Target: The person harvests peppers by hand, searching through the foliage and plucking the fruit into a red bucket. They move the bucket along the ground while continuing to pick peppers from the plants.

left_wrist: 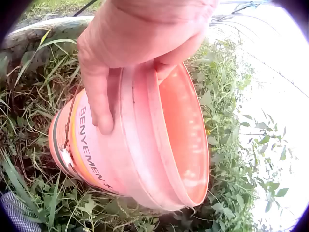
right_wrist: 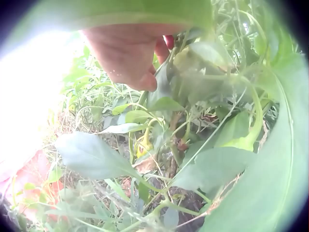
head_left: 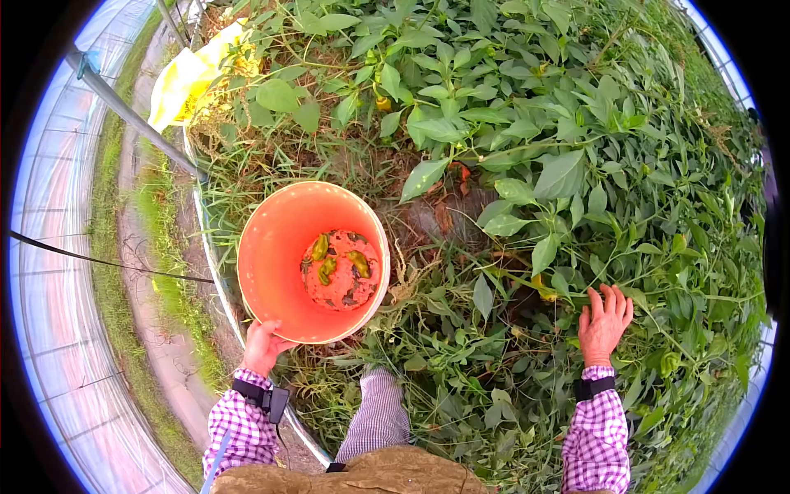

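Note:
My left hand (head_left: 262, 346) grips the rim of an orange-pink bucket (head_left: 267, 288), with the thumb and fingers on either side of its wall in the left wrist view. Inside the bucket lie a few small yellow-green peppers (head_left: 360, 263) and dark bits of debris. My right hand (head_left: 605, 325) reaches into the pepper plants (head_left: 559, 177), its fingers extended and lightly bent at the leaves. In the right wrist view, a leaf (right_wrist: 163, 84) and stems lie against its thumb and fingers. A yellow pepper (head_left: 543, 288) hangs left of that hand, partly hidden by foliage.
A yellow-and-white bag (head_left: 189, 78) lies at the upper left. A metal pole (head_left: 136, 111) slants beside the plastic sheeting (head_left: 62, 272) on the left. A green pepper (head_left: 670, 363) hangs at the right. My leg (head_left: 377, 416) stands among weeds below the bucket.

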Motion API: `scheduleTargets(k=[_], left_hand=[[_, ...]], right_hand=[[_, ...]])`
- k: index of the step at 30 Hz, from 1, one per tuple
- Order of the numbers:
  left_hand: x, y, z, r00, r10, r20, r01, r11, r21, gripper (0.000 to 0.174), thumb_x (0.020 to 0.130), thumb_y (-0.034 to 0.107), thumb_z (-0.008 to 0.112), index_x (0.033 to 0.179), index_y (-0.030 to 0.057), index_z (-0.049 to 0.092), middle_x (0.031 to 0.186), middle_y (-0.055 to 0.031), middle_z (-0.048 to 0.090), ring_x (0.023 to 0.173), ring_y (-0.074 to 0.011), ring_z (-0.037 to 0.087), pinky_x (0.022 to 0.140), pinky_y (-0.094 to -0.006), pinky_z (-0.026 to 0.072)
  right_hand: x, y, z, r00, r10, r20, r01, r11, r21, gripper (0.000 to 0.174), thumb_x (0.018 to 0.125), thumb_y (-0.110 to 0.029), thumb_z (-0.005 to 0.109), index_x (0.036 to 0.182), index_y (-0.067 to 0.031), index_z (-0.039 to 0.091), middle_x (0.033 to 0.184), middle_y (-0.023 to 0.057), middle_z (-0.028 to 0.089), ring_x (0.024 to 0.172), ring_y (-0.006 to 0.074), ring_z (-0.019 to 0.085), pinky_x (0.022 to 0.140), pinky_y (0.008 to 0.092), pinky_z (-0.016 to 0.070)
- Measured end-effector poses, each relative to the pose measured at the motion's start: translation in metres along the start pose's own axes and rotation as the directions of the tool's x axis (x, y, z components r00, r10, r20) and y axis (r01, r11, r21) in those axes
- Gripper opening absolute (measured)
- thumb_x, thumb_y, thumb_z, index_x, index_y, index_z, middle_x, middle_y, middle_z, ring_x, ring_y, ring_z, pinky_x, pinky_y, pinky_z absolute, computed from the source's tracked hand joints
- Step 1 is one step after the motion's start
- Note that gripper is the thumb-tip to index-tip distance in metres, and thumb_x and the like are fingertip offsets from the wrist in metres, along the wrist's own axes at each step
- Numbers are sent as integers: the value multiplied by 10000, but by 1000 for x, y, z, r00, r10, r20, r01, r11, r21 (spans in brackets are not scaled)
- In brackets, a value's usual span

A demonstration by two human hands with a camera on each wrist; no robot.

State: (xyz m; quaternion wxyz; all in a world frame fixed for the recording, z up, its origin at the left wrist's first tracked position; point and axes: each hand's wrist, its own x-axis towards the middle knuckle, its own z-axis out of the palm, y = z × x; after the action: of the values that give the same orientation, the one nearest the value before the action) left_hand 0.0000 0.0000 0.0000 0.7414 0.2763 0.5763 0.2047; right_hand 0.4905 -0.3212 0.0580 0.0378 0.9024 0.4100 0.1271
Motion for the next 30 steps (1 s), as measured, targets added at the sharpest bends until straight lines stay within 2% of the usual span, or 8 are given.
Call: scheduleTargets(k=[6,11,14,18,19,27,29,30], left_hand=[[67,22,109,981,45,188,-63,994,91,395,856,44,480,1234,-6,380,1099,-179,597,914,-316,655,751,-454,581],[149,-39,178,981,-71,182,63,997,47,381,861,51,512,1224,25,402,1098,-153,584,920,-299,633,809,-463,537],[212,-103,170,985,-157,67,145,976,160,259,881,87,513,1127,6,526,1007,-138,638,864,-277,639,731,-414,534],[209,-87,177,977,-205,50,189,954,231,256,907,173,510,1111,26,558,969,-124,657,872,-256,641,778,-401,522],[210,-83,167,961,-254,108,236,960,154,318,890,216,550,1151,36,533,1023,-119,647,857,-257,649,699,-387,538],[197,-45,134,940,-328,95,265,876,403,345,915,257,524,1177,35,497,1075,-139,589,939,-268,577,780,-417,532],[202,-55,149,955,-298,6,274,887,372,331,911,243,530,1177,47,502,1102,-138,581,940,-265,581,796,-418,534],[224,-70,143,965,-261,-24,261,949,179,332,905,232,533,1183,52,502,1071,-138,594,900,-263,594,787,-412,537]], right_hand=[[7,1,-4,1000,16,-2,-16,1000,14,340,735,-103,640,1073,-113,607,1168,66,532,1193,269,433,1066,479,233],[12,-1,-7,999,48,18,-48,999,18,344,735,-104,643,1077,-119,608,1179,67,530,1200,266,428,1066,475,232],[12,-1,-14,995,57,77,-60,997,38,364,733,-95,642,1095,-119,607,1189,66,527,1209,265,420,1067,467,237],[12,2,-18,990,54,134,-57,998,16,387,718,-104,660,1100,-134,605,1200,53,520,1213,250,416,1074,456,235],[13,3,-17,988,63,143,-66,998,18,387,718,-104,660,1100,-134,605,1200,53,520,1213,250,416,1074,456,235],[10,5,-15,993,54,101,-62,996,71,421,700,-98,663,1116,-122,601,1214,61,520,1219,255,413,1072,458,238],[7,5,-13,994,59,90,-66,995,69,423,699,-97,663,1117,-123,601,1214,61,520,1220,254,413,1073,458,237],[6,1,-11,996,54,76,-60,995,82,424,699,-99,663,1117,-123,600,1214,60,520,1220,252,413,1074,458,237]])
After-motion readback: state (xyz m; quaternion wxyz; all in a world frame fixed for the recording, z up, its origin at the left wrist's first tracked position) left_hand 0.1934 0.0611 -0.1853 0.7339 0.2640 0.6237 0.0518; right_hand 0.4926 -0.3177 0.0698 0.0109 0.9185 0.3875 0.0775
